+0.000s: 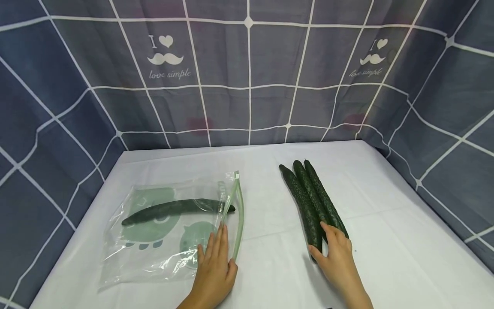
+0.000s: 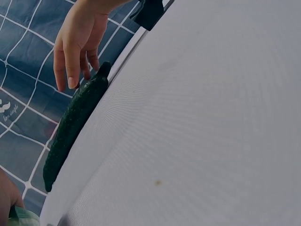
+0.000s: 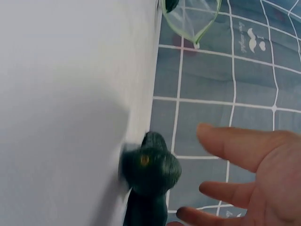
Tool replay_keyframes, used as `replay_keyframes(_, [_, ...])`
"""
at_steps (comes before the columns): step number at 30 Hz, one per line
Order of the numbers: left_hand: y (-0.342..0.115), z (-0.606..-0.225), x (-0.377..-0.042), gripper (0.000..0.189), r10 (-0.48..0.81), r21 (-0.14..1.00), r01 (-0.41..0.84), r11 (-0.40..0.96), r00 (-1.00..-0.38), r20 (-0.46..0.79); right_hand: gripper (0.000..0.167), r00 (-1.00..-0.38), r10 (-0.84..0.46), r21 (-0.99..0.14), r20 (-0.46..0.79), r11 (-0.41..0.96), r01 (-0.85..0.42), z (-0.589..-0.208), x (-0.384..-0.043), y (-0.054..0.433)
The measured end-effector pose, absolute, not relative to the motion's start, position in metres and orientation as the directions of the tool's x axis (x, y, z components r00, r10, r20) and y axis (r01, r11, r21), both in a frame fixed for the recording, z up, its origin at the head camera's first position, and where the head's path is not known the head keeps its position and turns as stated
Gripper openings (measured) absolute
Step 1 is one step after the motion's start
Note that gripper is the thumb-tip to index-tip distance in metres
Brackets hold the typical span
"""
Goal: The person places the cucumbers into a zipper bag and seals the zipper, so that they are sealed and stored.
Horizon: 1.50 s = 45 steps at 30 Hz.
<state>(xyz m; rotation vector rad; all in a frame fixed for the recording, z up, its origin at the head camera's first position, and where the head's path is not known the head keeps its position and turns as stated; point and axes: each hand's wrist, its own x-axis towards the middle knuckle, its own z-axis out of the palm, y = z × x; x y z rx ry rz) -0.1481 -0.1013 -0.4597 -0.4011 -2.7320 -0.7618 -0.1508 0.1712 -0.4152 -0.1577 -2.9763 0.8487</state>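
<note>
A clear zip bag [image 1: 154,268] with green printed shapes lies flat on the left, its green-edged mouth facing right. Inside it is one dark green cucumber [image 1: 170,210], whose right end reaches the mouth. My left hand [image 1: 215,268] rests with straight fingers on the bag near the mouth's front corner. Three more cucumbers [image 1: 305,206] lie side by side on the right. Over their near ends is my right hand [image 1: 337,253], thumb and fingers spread around them. In the right wrist view, a gap shows between these fingers and the cucumber end [image 3: 150,169].
A white cloth [image 1: 266,257] covers the table. Behind and at both sides hangs a dark grey-blue curtain [image 1: 270,56] with white grid lines. Between the bag and the three cucumbers runs a strip of white cloth.
</note>
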Motion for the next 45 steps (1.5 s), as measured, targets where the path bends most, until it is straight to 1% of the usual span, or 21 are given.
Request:
replay_keyframes(4, [-0.102, -0.461, -0.149, 0.079, 0.181, 0.459, 0.327, 0.826, -0.925, 0.334, 0.074, -0.992, 0.125, -0.530, 0.014, 0.842, 0.098, -0.416, -0.152, 0.164])
replay_keyframes(10, [-0.102, -0.461, -0.148, 0.079, 0.178, 0.449, 0.338, 0.827, -0.915, 0.362, 0.081, -0.991, 0.131, -0.499, -0.008, 0.859, 0.118, -0.418, -0.161, 0.158])
replay_keyframes(15, [-0.101, -0.460, -0.147, 0.079, 0.188, 0.452, 0.342, 0.824, -0.918, 0.350, 0.084, -0.989, 0.143, -0.499, -0.023, 0.856, 0.135, -0.422, -0.167, 0.156])
replay_keyframes(21, [-0.103, -0.461, -0.146, 0.078, 0.186, 0.447, 0.330, 0.832, -0.923, 0.335, 0.080, -0.990, 0.143, -0.471, -0.005, 0.873, 0.129, -0.426, -0.171, 0.154])
replay_keyframes(25, [-0.105, -0.463, -0.147, 0.077, 0.170, 0.445, 0.324, 0.835, -0.921, 0.351, 0.078, -0.988, 0.151, -0.442, -0.024, 0.885, 0.146, -0.428, -0.174, 0.150])
replay_keyframes(28, [-0.105, -0.463, -0.147, 0.076, 0.166, 0.454, 0.320, 0.832, -0.923, 0.347, 0.075, -0.984, 0.165, -0.450, -0.061, 0.875, 0.175, -0.430, -0.176, 0.149])
replay_keyframes(31, [-0.104, -0.462, -0.146, 0.075, 0.173, 0.473, 0.317, 0.822, -0.930, 0.323, 0.072, -0.979, 0.177, -0.499, -0.104, 0.842, 0.205, -0.432, -0.177, 0.152])
replay_keyframes(33, [-0.103, -0.462, -0.146, 0.075, 0.179, 0.480, 0.318, 0.818, -0.933, 0.312, 0.071, -0.976, 0.176, -0.553, -0.130, 0.804, 0.219, -0.433, -0.176, 0.154])
replay_keyframes(37, [-0.103, -0.462, -0.145, 0.075, 0.187, 0.479, 0.323, 0.816, -0.932, 0.310, 0.068, -0.971, 0.169, -0.669, -0.167, 0.705, 0.238, -0.433, -0.174, 0.159])
replay_keyframes(42, [-0.103, -0.462, -0.146, 0.077, 0.192, 0.476, 0.330, 0.815, -0.929, 0.317, 0.069, -0.959, 0.136, -0.763, -0.250, 0.582, 0.281, -0.431, -0.174, 0.164])
replay_keyframes(45, [-0.103, -0.463, -0.146, 0.077, 0.193, 0.474, 0.341, 0.812, -0.923, 0.332, 0.071, -0.949, 0.081, -0.857, -0.303, 0.411, 0.309, -0.433, -0.177, 0.169])
